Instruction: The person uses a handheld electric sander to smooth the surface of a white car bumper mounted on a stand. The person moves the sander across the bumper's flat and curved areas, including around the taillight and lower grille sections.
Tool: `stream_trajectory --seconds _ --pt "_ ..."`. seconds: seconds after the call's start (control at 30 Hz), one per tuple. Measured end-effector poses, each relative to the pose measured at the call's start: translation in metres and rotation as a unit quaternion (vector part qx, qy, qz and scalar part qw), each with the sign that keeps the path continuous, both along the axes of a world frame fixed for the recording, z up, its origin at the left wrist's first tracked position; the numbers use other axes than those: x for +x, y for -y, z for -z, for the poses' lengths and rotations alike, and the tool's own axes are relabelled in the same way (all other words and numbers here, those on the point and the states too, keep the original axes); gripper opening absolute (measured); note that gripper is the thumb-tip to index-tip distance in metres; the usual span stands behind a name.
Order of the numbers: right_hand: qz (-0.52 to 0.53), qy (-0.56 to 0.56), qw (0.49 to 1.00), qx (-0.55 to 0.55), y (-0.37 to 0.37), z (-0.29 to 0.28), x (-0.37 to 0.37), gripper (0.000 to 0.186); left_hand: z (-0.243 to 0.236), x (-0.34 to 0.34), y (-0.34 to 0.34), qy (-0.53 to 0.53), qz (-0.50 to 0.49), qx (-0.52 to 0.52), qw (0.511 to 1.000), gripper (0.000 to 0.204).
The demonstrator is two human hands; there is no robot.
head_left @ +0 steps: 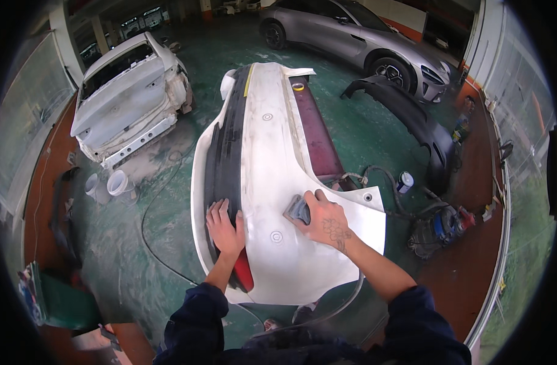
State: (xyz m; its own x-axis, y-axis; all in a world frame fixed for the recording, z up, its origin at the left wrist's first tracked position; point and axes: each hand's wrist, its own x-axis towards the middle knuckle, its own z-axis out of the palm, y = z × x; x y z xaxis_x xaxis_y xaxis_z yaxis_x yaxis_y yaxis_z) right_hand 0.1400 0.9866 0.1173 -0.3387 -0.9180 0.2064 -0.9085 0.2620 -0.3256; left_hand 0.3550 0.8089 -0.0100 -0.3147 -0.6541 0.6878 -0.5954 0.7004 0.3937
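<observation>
A white car bumper (269, 152) lies lengthwise in front of me, with a black strip (227, 137) along its left side and a red reflector (243, 272) at its near left. My right hand (324, 220) is closed round a grey sanding pad (298, 210), which rests on the white surface right of the middle. My left hand (224, 227) lies flat across the black strip, its fingers stretched out and holding nothing. Two small ringed circles mark the white face; the nearer circle mark (276, 237) is just left of my right hand.
Under the bumper's right side shows a dark red panel (320, 137) with a yellow tape roll (298, 87). A stripped white car body (129, 91), white buckets (117, 182) and a hose (146, 228) are left. Rightward are a black bumper (412, 118), a can (405, 181) and a silver car (345, 36).
</observation>
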Motion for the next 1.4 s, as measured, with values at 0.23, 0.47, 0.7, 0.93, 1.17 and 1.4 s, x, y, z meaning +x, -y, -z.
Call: stream_trajectory --seconds 0.23,0.47,0.7,0.93,1.17,1.4 --pt "0.055 0.0 0.998 0.037 -0.092 0.051 0.07 0.053 0.004 0.0 -0.002 -0.007 0.006 -0.012 1.0 0.05" --pt "0.135 0.053 0.989 0.012 -0.076 0.051 0.043 0.057 0.005 -0.001 -0.004 -0.012 -0.004 -0.012 1.0 0.05" --pt "0.139 0.056 0.989 0.018 0.048 -0.001 -0.063 0.054 0.002 -0.001 -0.003 -0.015 -0.004 -0.015 1.0 0.048" --pt "0.12 0.056 0.991 0.011 0.017 0.004 -0.029 0.055 0.004 0.002 -0.001 -0.009 -0.012 -0.01 1.0 0.05" --pt "0.085 0.041 0.995 0.043 -0.118 0.069 0.036 0.057 0.004 -0.004 -0.004 -0.011 -0.01 -0.013 1.0 0.05" --pt "0.141 0.025 0.988 0.057 -0.113 0.073 0.012 0.06 0.003 -0.002 -0.004 -0.007 -0.015 -0.017 1.0 0.046"
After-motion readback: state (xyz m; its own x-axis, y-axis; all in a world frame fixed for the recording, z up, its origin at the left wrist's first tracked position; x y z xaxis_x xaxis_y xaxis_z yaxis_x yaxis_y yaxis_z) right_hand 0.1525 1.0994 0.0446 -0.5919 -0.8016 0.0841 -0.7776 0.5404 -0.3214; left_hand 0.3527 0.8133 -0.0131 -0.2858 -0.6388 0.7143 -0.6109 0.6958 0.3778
